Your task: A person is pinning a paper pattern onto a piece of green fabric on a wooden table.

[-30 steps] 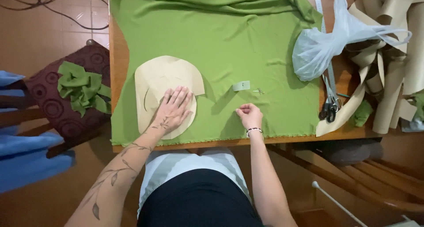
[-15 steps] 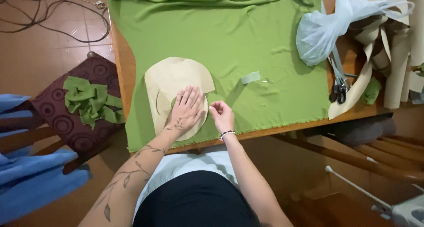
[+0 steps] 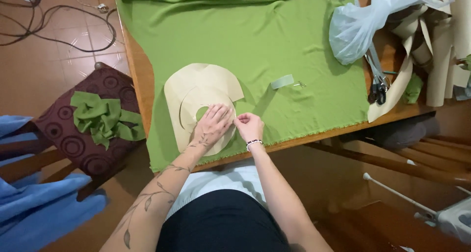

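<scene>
A green cloth (image 3: pixel 274 41) covers the wooden table (image 3: pixel 138 75). On it lie beige curved paper pattern pieces (image 3: pixel 194 88), stacked one over the other. My left hand (image 3: pixel 212 124) rests flat on the pattern, fingers spread, pressing it to the cloth. My right hand (image 3: pixel 248 126) is right beside it at the pattern's right edge, fingers pinched together there; whatever is between them is too small to see. A small pale strip (image 3: pixel 282 81) with tiny pins beside it lies on the cloth farther right.
A maroon stool (image 3: pixel 78 139) at the left holds green fabric scraps (image 3: pixel 103 117). Scissors (image 3: pixel 378 80), a pale plastic bag (image 3: pixel 358 26) and beige paper rolls (image 3: pixel 436 51) crowd the table's right end. Cables (image 3: pixel 73 31) lie on the floor; blue cloth (image 3: pixel 29 203) at lower left.
My right hand has come from the open cloth leftward to the pattern's edge, beside my left hand. The view has shifted so the pattern sits more central.
</scene>
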